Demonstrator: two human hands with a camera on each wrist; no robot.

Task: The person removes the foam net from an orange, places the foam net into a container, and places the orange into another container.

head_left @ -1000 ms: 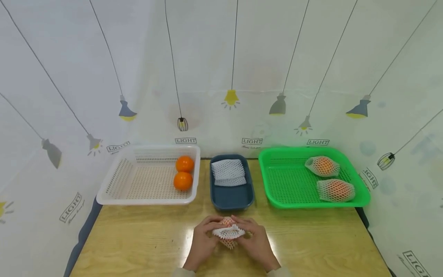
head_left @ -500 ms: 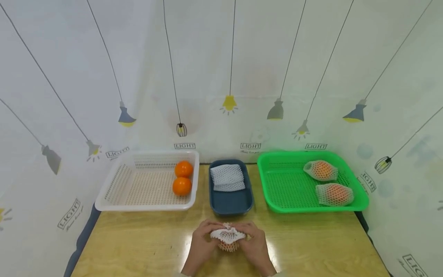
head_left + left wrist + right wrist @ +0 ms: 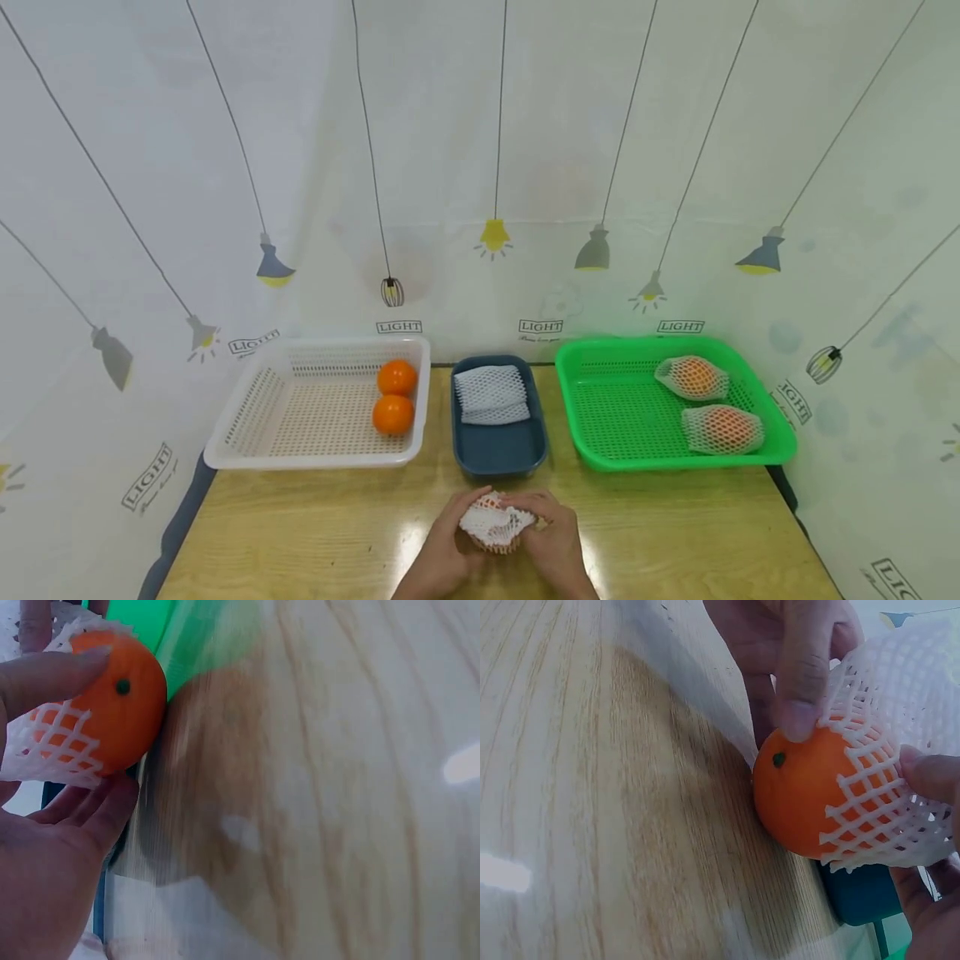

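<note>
Both hands hold one orange [image 3: 799,795], partly inside a white foam net sleeve [image 3: 487,527], low over the wooden table near the front. My left hand [image 3: 444,548] grips it from the left; in the left wrist view its thumb [image 3: 56,679] lies across the net and fruit, with fingers underneath. On the other side, my right hand [image 3: 555,535] pinches the net, its thumb [image 3: 930,774] pressing the mesh in the right wrist view. The orange's stem end shows bare in both wrist views, outside the net's edge. In the head view, the netting hides most of the fruit.
A white basket [image 3: 315,461] at back left holds two bare oranges [image 3: 393,414]. Flat foam nets [image 3: 491,393] lie in a dark blue tray [image 3: 498,457] at the middle. The green basket [image 3: 607,417] at back right contains two netted oranges [image 3: 723,429]. Behind stands a lamp-print curtain.
The head view has tilted up, so the baskets sit lower in it. Both hands have shifted the net about the orange, and the left hand's fingers have moved round to its left side.
</note>
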